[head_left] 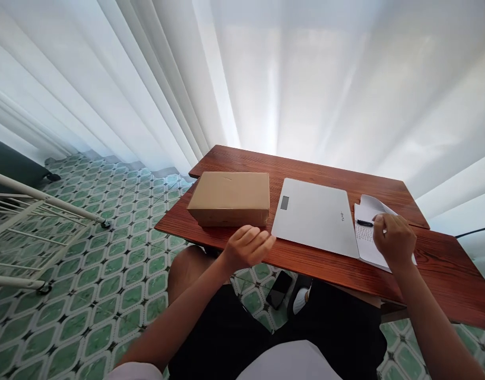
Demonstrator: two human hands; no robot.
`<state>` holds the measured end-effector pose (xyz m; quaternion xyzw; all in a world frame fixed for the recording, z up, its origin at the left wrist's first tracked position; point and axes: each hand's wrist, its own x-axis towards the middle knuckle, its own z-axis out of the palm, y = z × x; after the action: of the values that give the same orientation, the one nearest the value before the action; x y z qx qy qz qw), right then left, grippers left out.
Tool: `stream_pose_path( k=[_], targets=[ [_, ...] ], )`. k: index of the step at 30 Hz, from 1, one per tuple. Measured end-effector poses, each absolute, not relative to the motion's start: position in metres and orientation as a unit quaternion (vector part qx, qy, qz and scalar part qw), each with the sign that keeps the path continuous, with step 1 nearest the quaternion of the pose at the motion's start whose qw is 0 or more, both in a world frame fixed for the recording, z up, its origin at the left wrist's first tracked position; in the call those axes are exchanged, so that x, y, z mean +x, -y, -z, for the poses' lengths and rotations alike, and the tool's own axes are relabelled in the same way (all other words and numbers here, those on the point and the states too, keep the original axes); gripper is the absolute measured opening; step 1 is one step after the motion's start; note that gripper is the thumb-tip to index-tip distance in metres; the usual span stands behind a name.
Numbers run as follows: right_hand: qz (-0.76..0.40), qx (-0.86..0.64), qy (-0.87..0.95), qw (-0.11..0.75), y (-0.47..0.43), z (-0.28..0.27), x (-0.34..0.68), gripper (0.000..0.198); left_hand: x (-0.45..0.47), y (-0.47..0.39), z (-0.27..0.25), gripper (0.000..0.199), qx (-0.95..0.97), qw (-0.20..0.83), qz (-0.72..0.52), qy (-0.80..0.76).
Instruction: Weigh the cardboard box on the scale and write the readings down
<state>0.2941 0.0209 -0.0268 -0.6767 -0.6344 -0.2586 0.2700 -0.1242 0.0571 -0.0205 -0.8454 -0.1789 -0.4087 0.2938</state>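
My left hand [248, 246] hovers at the table's front edge, just in front of a closed brown cardboard box [231, 191]. Its fingers curl loosely together, and nothing shows in them. Over an open notebook [371, 249] with handwritten lines, my right hand [395, 238] is closed. A black pen [364, 223] points left from its fingers; the pen's other end is hidden by the hand. Between box and notebook lies a flat silver-white digital scale [315, 215] with a small grey display [284, 203] at its left side.
The reddish-brown wooden table [305, 164] stands before a long white curtain [305, 79]. A dark phone [279, 290] lies on the green tiled floor [119, 253], near a foot. A white wheeled metal rack [40, 198] is at the left.
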Motion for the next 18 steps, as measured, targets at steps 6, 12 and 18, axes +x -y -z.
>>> stream_pose_path(
  k=[6,12,18],
  targets=[
    [0.173,-0.583,0.689,0.393,-0.04,-0.003,0.201,0.022,-0.168,-0.076,0.002,0.041,-0.716,0.335,0.523,0.318],
    [0.053,-0.504,0.721,0.473,-0.066,-0.018,0.105,0.023,-0.194,-0.1,-0.016,0.031,-0.557,0.329,0.623,0.44],
    [-0.048,-0.461,0.727,0.507,-0.097,-0.003,0.051,0.039,-0.222,-0.117,-0.013,0.035,-0.533,0.245,0.621,0.52]
  ],
)
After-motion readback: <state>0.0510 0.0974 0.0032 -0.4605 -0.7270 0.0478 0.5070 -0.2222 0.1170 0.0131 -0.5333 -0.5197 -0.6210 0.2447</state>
